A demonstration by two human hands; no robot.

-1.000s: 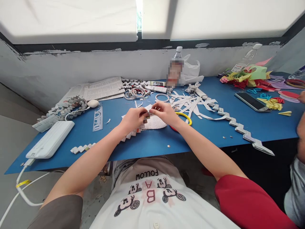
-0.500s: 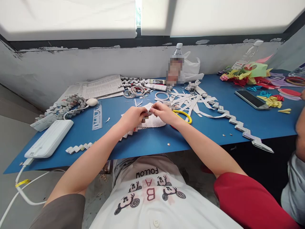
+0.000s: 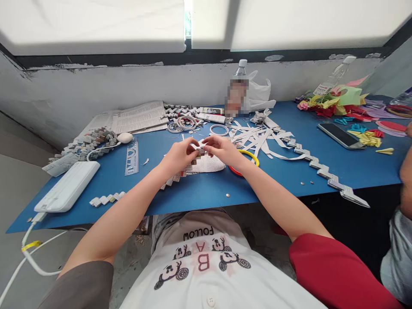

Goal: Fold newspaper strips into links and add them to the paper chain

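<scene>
- Your left hand (image 3: 178,155) and right hand (image 3: 223,149) meet over the middle of the blue table (image 3: 199,193), fingertips pinched from both sides on a small folded newsprint link (image 3: 200,151) — grey, printed, creased into a blocky shape.
- That link is the top end of a zigzag paper chain (image 3: 175,177) that trails down and to the left under your left wrist, lying flat on the table.
- Beneath your hands lies a loose newspaper sheet (image 3: 207,164), thin and a little curled at the edge.
- Just right of your right wrist sit scissors (image 3: 247,155) with a yellow loop and a red loop, partly hidden by your hand.
- Farther right, a heap of cut white paper strips (image 3: 257,137) runs into a long folded chain (image 3: 325,174) that reaches the near right edge of the table.
- Far behind your hands: tape rings (image 3: 185,123), a water bottle (image 3: 240,88) and a white plastic bag (image 3: 260,94) against the wall.
- To the left you have a clear ruler (image 3: 131,158), a white power bank (image 3: 67,186) with its cable, a short chain piece (image 3: 106,199) and open newspapers (image 3: 138,116).
- At the far right lie a phone (image 3: 341,135) and coloured paper scraps (image 3: 337,103); another person's sleeve (image 3: 397,257) shows at the frame's edge.
- The wall behind is scuffed grey-white, under bright covered windows.
</scene>
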